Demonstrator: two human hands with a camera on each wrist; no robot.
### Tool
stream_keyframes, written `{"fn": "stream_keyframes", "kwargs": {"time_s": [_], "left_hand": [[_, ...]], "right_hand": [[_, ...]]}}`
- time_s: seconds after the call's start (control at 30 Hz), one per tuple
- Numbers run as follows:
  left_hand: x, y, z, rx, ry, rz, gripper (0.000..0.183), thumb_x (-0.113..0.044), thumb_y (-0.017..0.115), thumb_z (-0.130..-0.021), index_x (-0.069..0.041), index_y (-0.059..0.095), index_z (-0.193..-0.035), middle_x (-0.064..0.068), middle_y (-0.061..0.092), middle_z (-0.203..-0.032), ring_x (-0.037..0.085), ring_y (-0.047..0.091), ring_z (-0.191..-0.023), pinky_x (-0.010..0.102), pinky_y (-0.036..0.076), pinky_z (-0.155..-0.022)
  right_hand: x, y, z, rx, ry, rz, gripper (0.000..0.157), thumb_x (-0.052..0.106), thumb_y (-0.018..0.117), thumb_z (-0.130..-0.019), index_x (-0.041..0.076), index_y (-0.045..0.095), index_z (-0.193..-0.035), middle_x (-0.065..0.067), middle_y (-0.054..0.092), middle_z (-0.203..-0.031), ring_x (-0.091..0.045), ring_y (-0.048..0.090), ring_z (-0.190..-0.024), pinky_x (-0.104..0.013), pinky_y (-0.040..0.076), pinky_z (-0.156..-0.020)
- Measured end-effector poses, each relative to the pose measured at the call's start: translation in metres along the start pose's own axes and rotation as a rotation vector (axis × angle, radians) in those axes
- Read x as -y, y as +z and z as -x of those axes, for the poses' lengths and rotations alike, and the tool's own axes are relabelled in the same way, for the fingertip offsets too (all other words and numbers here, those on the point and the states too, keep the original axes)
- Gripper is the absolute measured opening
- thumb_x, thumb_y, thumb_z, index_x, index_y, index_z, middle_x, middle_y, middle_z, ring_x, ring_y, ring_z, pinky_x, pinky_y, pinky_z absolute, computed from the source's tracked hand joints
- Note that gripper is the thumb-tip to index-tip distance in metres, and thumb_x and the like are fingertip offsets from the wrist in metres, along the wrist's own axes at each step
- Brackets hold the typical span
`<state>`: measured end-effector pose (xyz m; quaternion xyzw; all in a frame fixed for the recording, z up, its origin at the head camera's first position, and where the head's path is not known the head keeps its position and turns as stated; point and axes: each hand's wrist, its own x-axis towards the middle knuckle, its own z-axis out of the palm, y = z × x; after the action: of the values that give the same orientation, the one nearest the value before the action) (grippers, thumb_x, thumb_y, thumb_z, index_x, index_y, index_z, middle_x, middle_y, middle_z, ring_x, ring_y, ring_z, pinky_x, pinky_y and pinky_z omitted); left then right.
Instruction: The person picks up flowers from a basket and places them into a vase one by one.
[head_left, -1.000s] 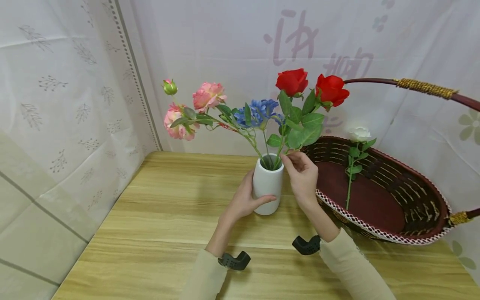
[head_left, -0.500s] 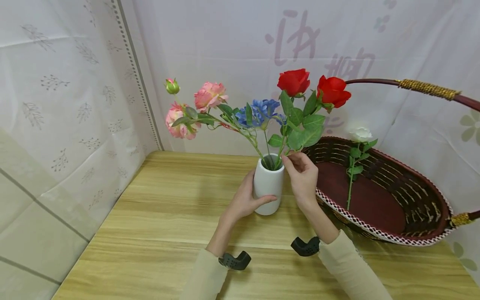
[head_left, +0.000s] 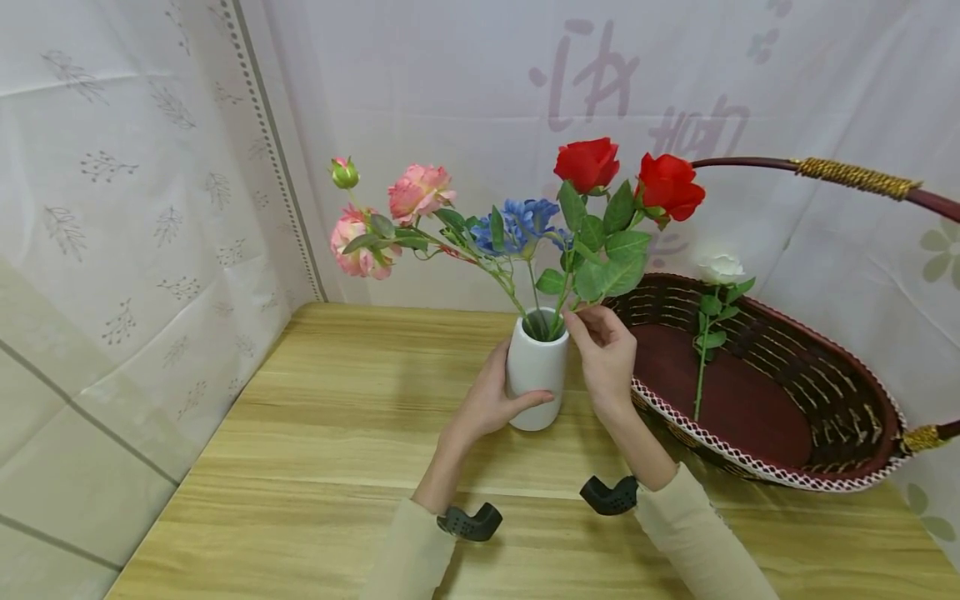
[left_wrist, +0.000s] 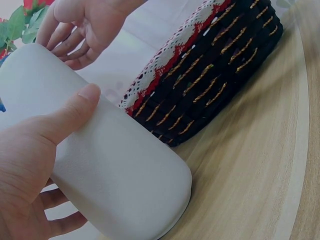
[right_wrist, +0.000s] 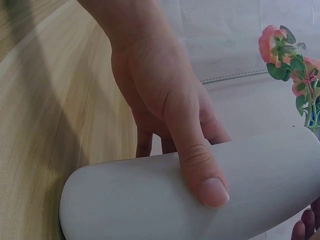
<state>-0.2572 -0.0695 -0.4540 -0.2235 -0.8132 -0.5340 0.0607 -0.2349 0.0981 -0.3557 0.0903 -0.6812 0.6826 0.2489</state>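
Note:
A white vase [head_left: 534, 379] stands upright on the table, holding pink roses [head_left: 420, 193], a blue flower [head_left: 517, 223] and two red roses [head_left: 587, 164]. My left hand [head_left: 489, 400] grips the vase body from the left, its thumb [left_wrist: 80, 107] across the front. At the rim's right side, my right hand [head_left: 609, 358] pinches a green stem below the red roses between thumb and fingertips. The left wrist view shows that hand [left_wrist: 95, 30] right by the vase mouth. The lower ends of the stems are hidden inside the vase.
On the right stands a dark woven basket [head_left: 757, 473] with a lace-trimmed rim and a tall handle [head_left: 855, 177]. A white rose [head_left: 722, 268] leans inside it. The wooden table [head_left: 322, 442] meets patterned curtains [head_left: 420, 92] behind and at the left.
The right-hand red rose has shifted slightly right and down. The right forearm has edged a little to the left, while the left hand keeps its hold on the vase.

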Motion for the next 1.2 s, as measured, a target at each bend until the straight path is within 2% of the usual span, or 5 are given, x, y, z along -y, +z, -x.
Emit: {"fn": "stream_keyframes", "kwargs": {"time_s": [0.67, 0.93, 1.2], "left_hand": [[0.000, 0.000, 0.001, -0.009, 0.004, -0.002, 0.099, -0.034, 0.088, -0.080, -0.011, 0.029, -0.156, 0.008, 0.049, -0.140, 0.022, 0.053, -0.123, 0.045, 0.046, -0.102], [-0.001, 0.000, 0.001, -0.006, -0.006, 0.003, 0.099, -0.034, 0.088, -0.080, -0.013, 0.028, -0.156, 0.008, 0.049, -0.140, 0.021, 0.052, -0.124, 0.045, 0.045, -0.102], [0.001, 0.000, 0.002, -0.005, 0.004, 0.011, 0.099, -0.034, 0.087, -0.081, -0.011, 0.028, -0.157, 0.009, 0.049, -0.141, 0.023, 0.052, -0.124, 0.047, 0.045, -0.102]], "right_hand": [[0.000, -0.005, 0.003, -0.016, -0.023, -0.044, 0.019, -0.003, 0.068, -0.095, -0.017, 0.064, -0.107, -0.006, 0.069, -0.098, -0.010, 0.063, -0.089, -0.022, 0.050, -0.081], [-0.027, -0.012, -0.004, -0.031, -0.028, -0.096, 0.019, -0.002, 0.069, -0.094, -0.014, 0.066, -0.108, 0.002, 0.071, -0.097, -0.012, 0.065, -0.092, -0.024, 0.051, -0.082], [-0.027, -0.017, -0.004, -0.043, -0.050, -0.087, 0.016, -0.002, 0.069, -0.094, -0.012, 0.067, -0.106, 0.006, 0.071, -0.093, -0.013, 0.066, -0.089, -0.024, 0.051, -0.079]]}}
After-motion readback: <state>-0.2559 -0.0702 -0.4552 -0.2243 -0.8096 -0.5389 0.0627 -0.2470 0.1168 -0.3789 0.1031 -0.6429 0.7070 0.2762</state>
